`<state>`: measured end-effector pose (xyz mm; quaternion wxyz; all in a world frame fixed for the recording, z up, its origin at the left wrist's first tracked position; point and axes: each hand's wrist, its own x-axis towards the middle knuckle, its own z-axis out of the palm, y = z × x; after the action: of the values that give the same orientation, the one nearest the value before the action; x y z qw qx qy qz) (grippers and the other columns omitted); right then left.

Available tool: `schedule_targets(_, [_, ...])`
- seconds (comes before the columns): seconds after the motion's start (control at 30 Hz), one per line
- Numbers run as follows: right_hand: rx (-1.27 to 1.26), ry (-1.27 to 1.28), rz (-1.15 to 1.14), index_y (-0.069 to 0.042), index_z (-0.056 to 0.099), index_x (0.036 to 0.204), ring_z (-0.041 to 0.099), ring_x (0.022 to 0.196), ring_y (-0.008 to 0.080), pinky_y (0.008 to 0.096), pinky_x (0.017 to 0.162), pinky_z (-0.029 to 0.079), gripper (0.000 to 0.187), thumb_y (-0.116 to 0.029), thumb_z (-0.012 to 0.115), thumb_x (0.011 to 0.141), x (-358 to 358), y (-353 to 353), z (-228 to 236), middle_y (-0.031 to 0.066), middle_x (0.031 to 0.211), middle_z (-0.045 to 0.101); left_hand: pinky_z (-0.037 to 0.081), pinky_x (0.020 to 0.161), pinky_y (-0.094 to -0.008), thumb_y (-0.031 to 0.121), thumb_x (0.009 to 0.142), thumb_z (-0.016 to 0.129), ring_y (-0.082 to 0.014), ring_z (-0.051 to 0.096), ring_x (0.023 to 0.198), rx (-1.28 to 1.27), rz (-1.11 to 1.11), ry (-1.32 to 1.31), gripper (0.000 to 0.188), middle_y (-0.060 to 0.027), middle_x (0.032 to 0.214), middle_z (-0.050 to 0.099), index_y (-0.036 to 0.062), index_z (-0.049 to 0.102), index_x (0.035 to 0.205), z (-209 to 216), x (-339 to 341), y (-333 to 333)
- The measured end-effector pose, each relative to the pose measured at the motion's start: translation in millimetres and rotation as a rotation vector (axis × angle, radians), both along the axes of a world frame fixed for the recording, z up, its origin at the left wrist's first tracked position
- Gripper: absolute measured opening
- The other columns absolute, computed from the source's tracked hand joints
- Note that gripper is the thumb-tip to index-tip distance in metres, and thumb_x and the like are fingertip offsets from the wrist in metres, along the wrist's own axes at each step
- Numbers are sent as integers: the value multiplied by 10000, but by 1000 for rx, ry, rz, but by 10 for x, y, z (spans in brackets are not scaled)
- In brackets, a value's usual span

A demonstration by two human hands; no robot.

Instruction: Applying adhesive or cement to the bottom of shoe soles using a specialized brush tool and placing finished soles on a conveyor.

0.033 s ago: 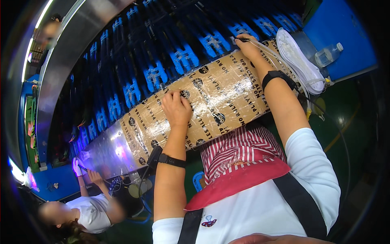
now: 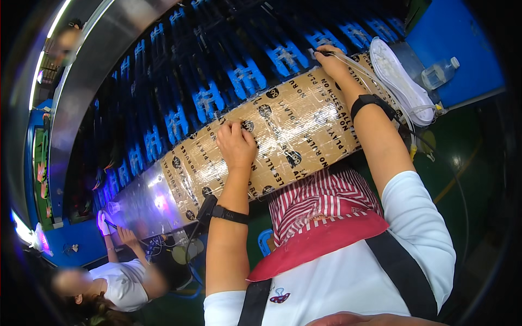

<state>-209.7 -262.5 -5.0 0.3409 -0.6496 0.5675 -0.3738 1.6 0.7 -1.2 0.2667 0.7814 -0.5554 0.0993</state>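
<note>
Much open cardboard (image 2: pixel 296 130) separates the left hand (image 2: pixel 237 145), curled near its far edge, grip hidden, from the right hand (image 2: pixel 333 62), pinching a dark tool (image 2: pixel 326 52) at that edge beside blue holders (image 2: pixel 285 58).

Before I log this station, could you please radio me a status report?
Left hand curled on cardboard. Right hand gripping slim dark item near far edge. Long white tray beside, clear of both hands.

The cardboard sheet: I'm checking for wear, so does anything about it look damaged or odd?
Mildly, yes: the cardboard sheet has creases and whitish streaks across its glossy surface, right of the left hand, so it looks worn. Some streaks may be glare.
</note>
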Motion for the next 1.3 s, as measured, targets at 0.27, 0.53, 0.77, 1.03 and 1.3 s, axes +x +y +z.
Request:
schedule_targets(0.27, [-114,52,-17,-69,651,989,621,888,280,346,808,477,286,-219,659,746,20,42,-14,163,950,648,365,869,-412,101,768,527,-309,467,996,21,14,3,237,-135,1031,527,65,597,991,9,-5,-2])
schedule_targets(0.53, [-132,45,-45,-76,651,996,626,877,287,348,799,481,281,-217,656,753,25,56,4,170,941,651,369,865,-411,100,764,530,-310,469,994,26,19,9,233,-131,1023,529,67,598,984,28,-12,-2])
schedule_targets(0.77, [-117,14,-58,-72,651,1001,627,876,284,343,801,479,283,-215,654,756,13,48,-24,165,935,655,345,887,-428,86,762,532,-306,465,1001,19,10,29,223,-139,1013,517,51,586,975,18,-15,-6])
schedule_targets(1.03, [-182,-40,-150,-80,651,985,634,830,287,341,771,484,258,-207,651,760,17,114,2,181,897,653,346,882,-429,83,761,532,-309,463,997,25,4,34,228,-140,1013,513,51,579,982,25,-16,1])
schedule_targets(1.3, [-161,-95,-126,-82,655,979,626,827,276,328,769,479,263,-221,661,756,-38,32,-87,171,890,654,353,875,-426,83,758,535,-307,472,980,12,9,12,221,-136,1005,516,52,582,972,11,-10,-1])
